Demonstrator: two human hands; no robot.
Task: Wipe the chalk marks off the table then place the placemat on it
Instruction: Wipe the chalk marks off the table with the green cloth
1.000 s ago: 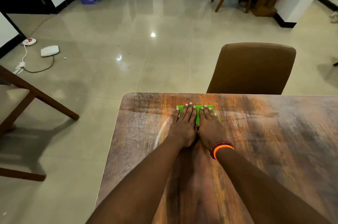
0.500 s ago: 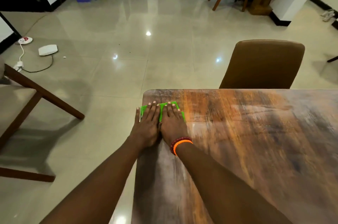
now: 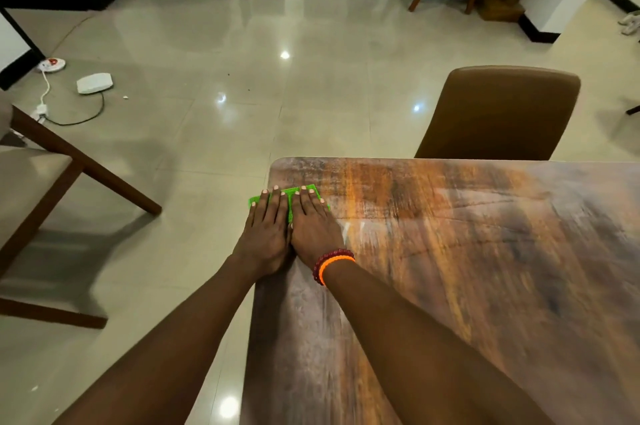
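A bright green cloth lies at the left edge of the brown wooden table, partly overhanging it. My left hand and my right hand lie flat side by side on the cloth, fingers straight, pressing it down. The left hand sits over the table's edge. Faint white chalk marks show on the wood just right of my right hand. A red and orange bracelet circles my right wrist. No placemat is in view.
A brown upholstered chair stands at the table's far side. Another wooden chair stands to the left on the tiled floor. A white device with cable lies on the floor farther left.
Both hands have slid the green cloth leftward across the table, from near its far middle to its left edge. The cloth now overhangs the edge.
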